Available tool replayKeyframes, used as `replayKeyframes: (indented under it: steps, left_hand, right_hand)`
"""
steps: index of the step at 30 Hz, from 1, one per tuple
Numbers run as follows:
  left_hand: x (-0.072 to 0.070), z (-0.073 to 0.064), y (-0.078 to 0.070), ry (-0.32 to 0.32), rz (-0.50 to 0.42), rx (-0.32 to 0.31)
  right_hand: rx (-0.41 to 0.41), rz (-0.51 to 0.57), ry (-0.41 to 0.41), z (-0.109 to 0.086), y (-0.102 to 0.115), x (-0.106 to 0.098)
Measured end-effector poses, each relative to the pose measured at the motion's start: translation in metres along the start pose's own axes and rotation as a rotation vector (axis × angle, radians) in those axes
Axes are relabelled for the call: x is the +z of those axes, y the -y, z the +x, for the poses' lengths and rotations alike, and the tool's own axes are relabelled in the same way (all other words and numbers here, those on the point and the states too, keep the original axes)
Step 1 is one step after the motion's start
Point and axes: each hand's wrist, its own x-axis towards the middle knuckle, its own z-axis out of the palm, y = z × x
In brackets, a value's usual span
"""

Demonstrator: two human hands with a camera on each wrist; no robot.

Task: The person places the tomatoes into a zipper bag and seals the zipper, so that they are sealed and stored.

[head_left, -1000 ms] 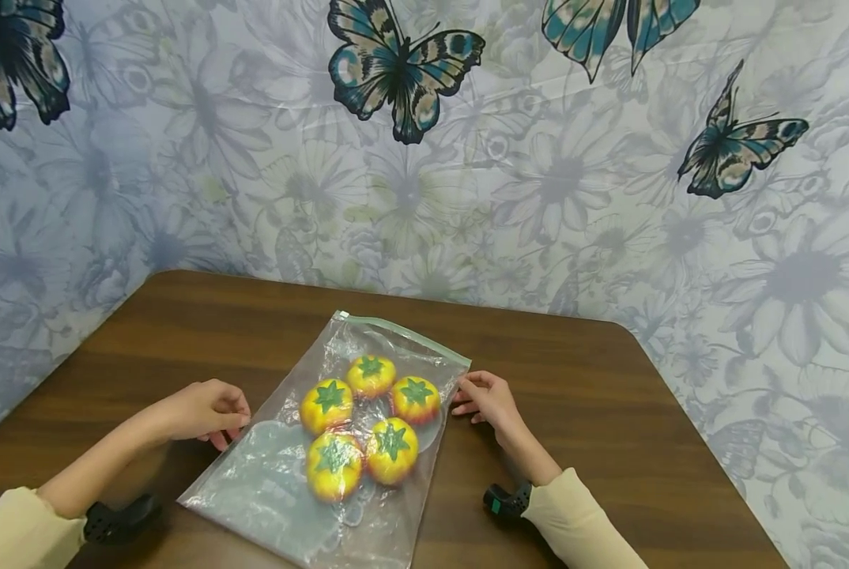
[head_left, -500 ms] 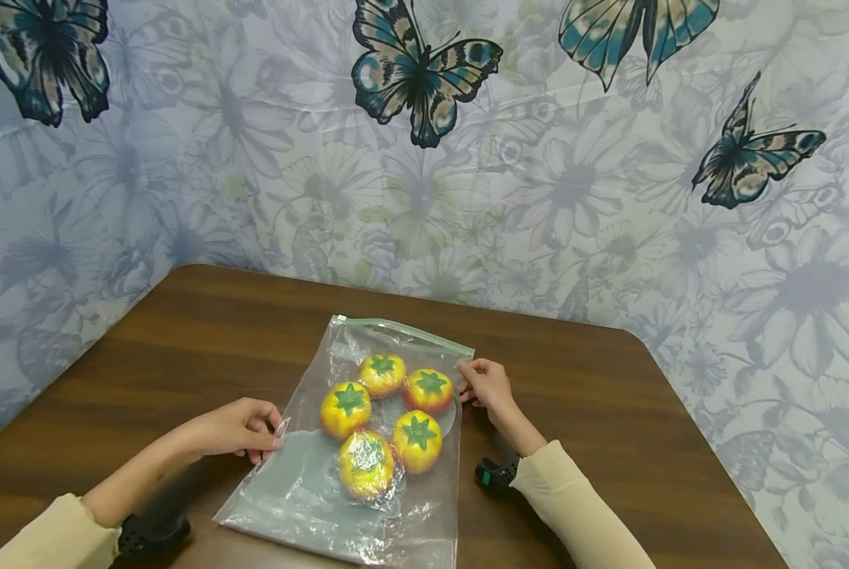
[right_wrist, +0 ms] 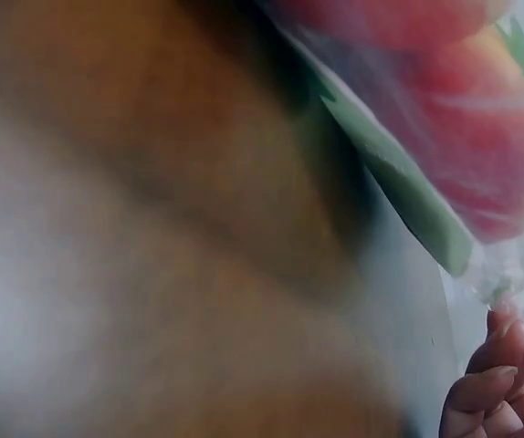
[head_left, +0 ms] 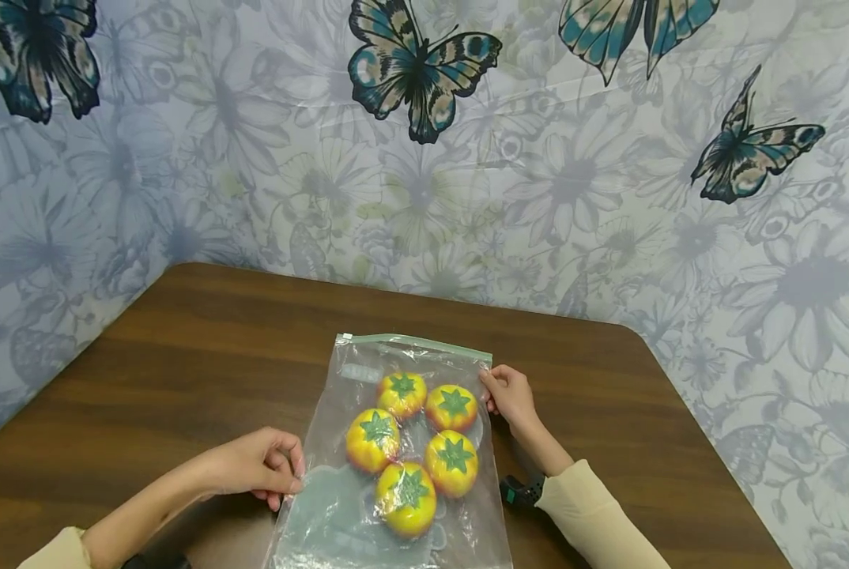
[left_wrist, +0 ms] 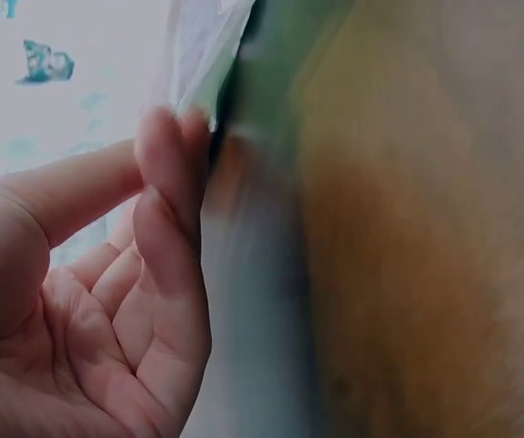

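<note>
A clear zip bag [head_left: 325, 506] with a pale green zip strip along its far edge lies in front of me in the head view. Inside it are several yellow-red toy persimmons [head_left: 406, 498] with green star-shaped leaf tops. My left hand [head_left: 254, 466] pinches the bag's left edge between thumb and fingers; the left wrist view shows that pinch close up, with the bag's film at the fingertips. At the far right corner, just below the strip, my right hand [head_left: 511, 395] pinches the bag. In the right wrist view its fingertips hold the film beside the strip's end.
The brown wooden table [head_left: 204, 356] reaches back to a wall covering [head_left: 424, 213] printed with flowers and butterflies. A black wrist device [head_left: 520, 491] sits at my right cuff, and part of another shows at the left wrist.
The bag has shifted right and toward me, and it has turned straighter. Both hands have moved with it. My left hand has come further right and nearer.
</note>
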Motion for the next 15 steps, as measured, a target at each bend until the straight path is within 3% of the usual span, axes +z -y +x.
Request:
replayKeyframes:
  steps: [6,10,12,15]
  left_hand:
    - [0.014,-0.002,-0.001,0.052,-0.026,-0.011]
    - [0.012,0.001,-0.007,0.062,0.042,-0.029]
    - [0.006,0.004,-0.013,0.032,0.116,-0.029]
    - [-0.008,0.013,-0.029,-0.073,0.246,-0.034]
  right_hand:
    - [0.019,0.003,0.026,-0.008,-0.002,-0.007]
    - [0.021,0.025,0.036,-0.013,0.0,-0.01]
    - [0.038,0.032,0.05,-0.016,0.0,-0.012]
    - [0.074,0.05,0.078,-0.018,0.002,-0.014]
